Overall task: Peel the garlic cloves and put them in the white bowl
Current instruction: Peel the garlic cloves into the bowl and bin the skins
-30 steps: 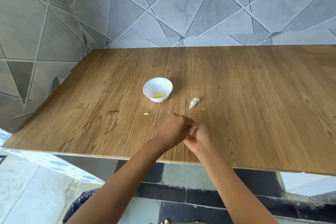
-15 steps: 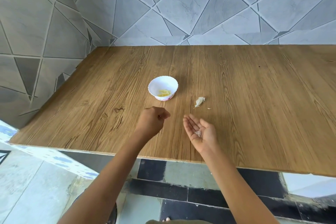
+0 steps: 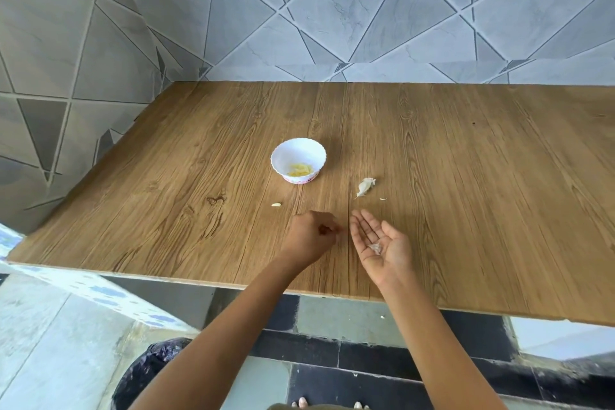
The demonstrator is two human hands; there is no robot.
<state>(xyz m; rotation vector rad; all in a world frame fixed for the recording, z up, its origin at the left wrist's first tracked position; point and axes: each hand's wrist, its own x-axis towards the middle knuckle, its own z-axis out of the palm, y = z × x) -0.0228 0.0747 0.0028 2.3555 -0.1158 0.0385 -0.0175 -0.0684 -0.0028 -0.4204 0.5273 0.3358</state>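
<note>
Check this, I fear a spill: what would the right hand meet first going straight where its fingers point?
Probably the white scalloped bowl, by its right rim; the right hand points left of the papery garlic piece. Depth unclear.

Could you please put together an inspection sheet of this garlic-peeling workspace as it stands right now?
Surface: wooden table, set into a tiled corner.
Job's things: white bowl holds yellowish peeled garlic; a whitish garlic clove, seemingly unpeeled, lies on the table to its right.
Clutter: small pale piece front-left of the bowl; tiny scrap beside the clove.
Grippers: left hand curled, contents hidden; right hand open, palm up, with a skin scrap resting on it.
Cables: nothing seen.
Surroundings: grey tiled wall; dark bag on the floor below.
</note>
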